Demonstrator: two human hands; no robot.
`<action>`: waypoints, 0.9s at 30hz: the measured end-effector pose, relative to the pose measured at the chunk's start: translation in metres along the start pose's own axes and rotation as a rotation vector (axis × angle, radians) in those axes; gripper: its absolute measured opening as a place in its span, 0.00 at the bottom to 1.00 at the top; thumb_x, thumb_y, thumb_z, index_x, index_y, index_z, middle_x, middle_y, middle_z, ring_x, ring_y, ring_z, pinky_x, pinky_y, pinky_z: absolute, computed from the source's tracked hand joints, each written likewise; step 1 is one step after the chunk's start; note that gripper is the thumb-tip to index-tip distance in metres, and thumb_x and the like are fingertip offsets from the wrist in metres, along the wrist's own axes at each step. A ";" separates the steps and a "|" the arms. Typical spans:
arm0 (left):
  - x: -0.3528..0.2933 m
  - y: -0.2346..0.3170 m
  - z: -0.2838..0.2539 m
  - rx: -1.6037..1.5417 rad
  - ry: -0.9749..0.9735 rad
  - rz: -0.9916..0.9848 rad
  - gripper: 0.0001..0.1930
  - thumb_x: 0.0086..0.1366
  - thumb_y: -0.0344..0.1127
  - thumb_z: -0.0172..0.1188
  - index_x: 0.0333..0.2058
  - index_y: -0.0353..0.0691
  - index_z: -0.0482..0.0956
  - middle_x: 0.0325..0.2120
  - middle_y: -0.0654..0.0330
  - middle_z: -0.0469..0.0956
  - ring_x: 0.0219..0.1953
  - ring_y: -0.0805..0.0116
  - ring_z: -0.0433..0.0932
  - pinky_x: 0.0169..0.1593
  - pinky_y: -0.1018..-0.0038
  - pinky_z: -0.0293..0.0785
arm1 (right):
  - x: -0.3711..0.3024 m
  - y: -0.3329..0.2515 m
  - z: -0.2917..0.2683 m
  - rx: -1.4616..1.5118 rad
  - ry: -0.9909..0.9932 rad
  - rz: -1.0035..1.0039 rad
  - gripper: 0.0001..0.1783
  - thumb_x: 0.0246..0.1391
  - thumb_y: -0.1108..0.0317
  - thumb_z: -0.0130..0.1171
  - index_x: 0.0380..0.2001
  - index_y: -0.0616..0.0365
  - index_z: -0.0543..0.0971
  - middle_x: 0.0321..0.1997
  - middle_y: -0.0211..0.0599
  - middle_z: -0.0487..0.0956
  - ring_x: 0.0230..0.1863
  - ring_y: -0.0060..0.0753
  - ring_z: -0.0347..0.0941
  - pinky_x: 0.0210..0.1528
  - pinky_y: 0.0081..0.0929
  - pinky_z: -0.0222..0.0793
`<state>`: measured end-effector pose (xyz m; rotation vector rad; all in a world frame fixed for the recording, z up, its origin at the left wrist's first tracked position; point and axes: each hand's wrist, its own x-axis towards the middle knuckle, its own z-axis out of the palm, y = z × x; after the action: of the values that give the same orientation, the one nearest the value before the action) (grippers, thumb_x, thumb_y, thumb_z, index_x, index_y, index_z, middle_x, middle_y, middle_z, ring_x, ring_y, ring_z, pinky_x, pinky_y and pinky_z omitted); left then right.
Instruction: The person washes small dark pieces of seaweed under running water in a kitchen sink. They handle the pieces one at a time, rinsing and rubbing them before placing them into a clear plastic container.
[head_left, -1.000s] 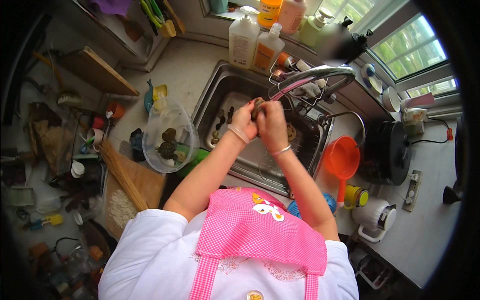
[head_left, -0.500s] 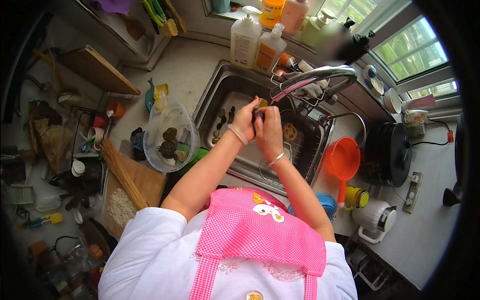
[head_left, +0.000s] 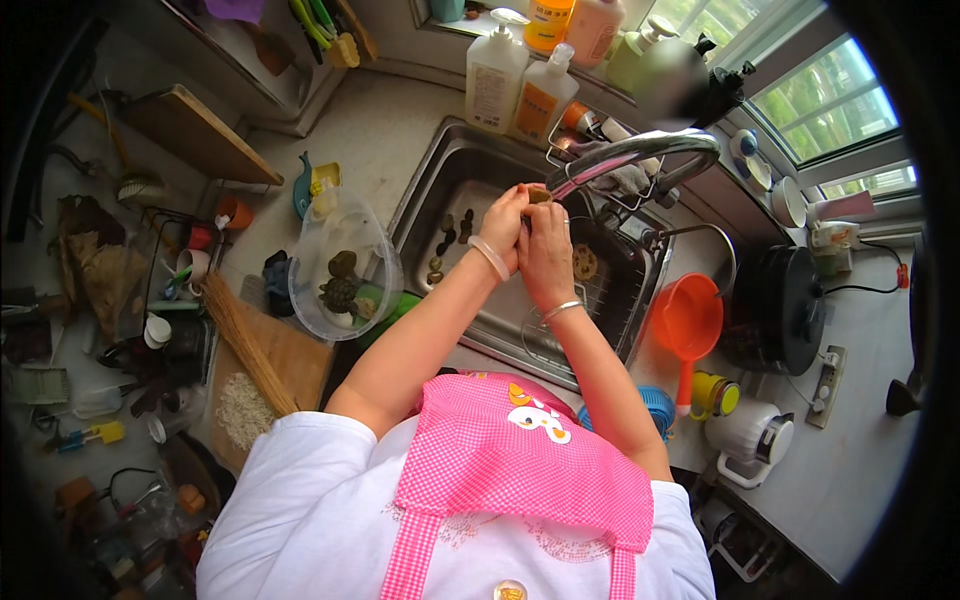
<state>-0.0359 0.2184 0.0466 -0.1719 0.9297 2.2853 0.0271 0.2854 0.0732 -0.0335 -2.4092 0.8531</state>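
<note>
Left hand (head_left: 504, 226) and right hand (head_left: 545, 258) grip 1 brown object (head_left: 538, 195) between curled fingers (head_left: 547, 214).

Held item (head_left: 538, 195): mostly hidden by fingers (head_left: 545, 217); kind indeterminable. Dark pieces (head_left: 466, 225) in sink (head_left: 485, 168): too small to identify. Basket (head_left: 655, 406): partly covered by right forearm (head_left: 603, 372). Purple item (head_left: 235, 9): cut off by upper edge.

Daylight's coming in through the window (head_left: 825, 100) at far right, throwing glare on the chrome faucet (head_left: 640, 148). Left side's kinda dim. Fisheye warp gets heavy toward the edges, corners go black, and there's a blurry smudge (head_left: 668, 85) by the window.
</note>
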 end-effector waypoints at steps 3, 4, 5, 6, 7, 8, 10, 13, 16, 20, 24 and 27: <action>-0.003 0.015 0.011 0.005 0.127 -0.021 0.14 0.73 0.39 0.40 0.43 0.43 0.76 0.36 0.64 0.77 0.39 0.70 0.75 0.45 0.71 0.73 | 0.016 0.010 -0.002 -0.017 0.090 0.134 0.09 0.51 0.75 0.53 0.36 0.63 0.69 0.36 0.49 0.68 0.41 0.54 0.65 0.45 0.44 0.63; -0.002 0.012 0.005 0.003 0.122 -0.053 0.14 0.74 0.40 0.40 0.44 0.45 0.75 0.37 0.65 0.77 0.40 0.70 0.75 0.46 0.69 0.73 | 0.022 0.018 -0.005 -0.016 0.129 0.207 0.08 0.52 0.74 0.53 0.36 0.63 0.68 0.37 0.50 0.67 0.41 0.55 0.65 0.45 0.45 0.63; 0.000 0.008 -0.004 0.006 0.116 -0.083 0.14 0.74 0.41 0.40 0.45 0.46 0.74 0.38 0.65 0.76 0.41 0.69 0.74 0.47 0.68 0.73 | 0.031 0.026 -0.008 0.039 0.132 0.134 0.08 0.52 0.74 0.52 0.36 0.64 0.68 0.36 0.50 0.68 0.40 0.55 0.65 0.44 0.44 0.63; -0.003 0.007 -0.004 0.009 0.106 -0.121 0.14 0.74 0.42 0.40 0.46 0.47 0.74 0.40 0.66 0.76 0.43 0.69 0.74 0.48 0.66 0.72 | 0.037 0.036 -0.012 0.087 0.138 0.068 0.07 0.53 0.73 0.51 0.35 0.64 0.69 0.36 0.51 0.68 0.39 0.55 0.66 0.44 0.44 0.63; -0.007 0.004 0.000 -0.037 0.129 -0.193 0.17 0.74 0.49 0.39 0.45 0.50 0.75 0.38 0.68 0.77 0.43 0.68 0.75 0.48 0.66 0.72 | 0.037 0.041 -0.012 0.199 0.037 0.159 0.07 0.53 0.73 0.51 0.35 0.64 0.69 0.36 0.51 0.69 0.39 0.55 0.66 0.44 0.43 0.64; -0.004 0.002 -0.002 -0.121 0.091 -0.205 0.18 0.73 0.50 0.40 0.45 0.49 0.75 0.38 0.67 0.77 0.42 0.68 0.75 0.48 0.66 0.73 | 0.037 0.041 -0.012 0.311 -0.073 0.243 0.07 0.53 0.73 0.51 0.35 0.65 0.69 0.36 0.51 0.69 0.39 0.56 0.66 0.43 0.42 0.64; 0.008 0.001 -0.008 -0.286 0.012 -0.231 0.19 0.72 0.53 0.42 0.44 0.48 0.75 0.36 0.66 0.77 0.41 0.67 0.75 0.48 0.66 0.73 | 0.024 0.030 -0.007 0.275 0.003 0.168 0.08 0.53 0.74 0.51 0.37 0.65 0.70 0.35 0.50 0.69 0.39 0.56 0.67 0.43 0.41 0.65; 0.029 0.001 -0.030 -0.111 0.036 -0.173 0.21 0.69 0.57 0.46 0.42 0.46 0.76 0.37 0.62 0.79 0.40 0.69 0.76 0.46 0.66 0.75 | -0.005 -0.005 -0.002 0.252 -0.015 0.170 0.10 0.51 0.77 0.53 0.38 0.64 0.69 0.37 0.49 0.67 0.41 0.53 0.66 0.45 0.40 0.64; 0.008 -0.005 -0.010 -0.086 -0.014 -0.271 0.19 0.69 0.56 0.48 0.40 0.48 0.77 0.34 0.65 0.79 0.37 0.71 0.76 0.44 0.67 0.75 | 0.004 0.011 -0.008 0.139 0.052 0.183 0.09 0.51 0.77 0.53 0.36 0.64 0.68 0.37 0.49 0.67 0.42 0.53 0.65 0.46 0.40 0.63; 0.011 -0.024 -0.042 -0.203 -0.353 -0.496 0.14 0.68 0.54 0.52 0.42 0.54 0.78 0.35 0.72 0.80 0.39 0.76 0.77 0.39 0.71 0.73 | 0.041 0.029 -0.029 0.174 0.027 0.166 0.09 0.53 0.72 0.51 0.37 0.65 0.70 0.38 0.51 0.71 0.42 0.56 0.68 0.45 0.44 0.64; 0.004 -0.003 0.014 -0.008 -0.193 -0.230 0.11 0.65 0.45 0.59 0.43 0.50 0.78 0.35 0.71 0.79 0.39 0.77 0.76 0.41 0.74 0.72 | 0.013 0.028 -0.023 0.244 0.134 0.358 0.07 0.55 0.72 0.50 0.36 0.64 0.71 0.36 0.50 0.72 0.39 0.53 0.69 0.44 0.40 0.66; 0.025 0.009 0.014 0.167 -0.230 -0.163 0.13 0.60 0.31 0.64 0.44 0.41 0.77 0.37 0.67 0.79 0.40 0.78 0.75 0.46 0.79 0.70 | -0.002 0.033 -0.022 0.284 0.097 0.424 0.08 0.57 0.70 0.52 0.37 0.64 0.72 0.34 0.47 0.74 0.37 0.44 0.72 0.43 0.33 0.67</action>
<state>-0.0587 0.2362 0.0534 0.0837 0.9438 2.0181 0.0354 0.3234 0.0669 -0.4783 -2.1996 1.3442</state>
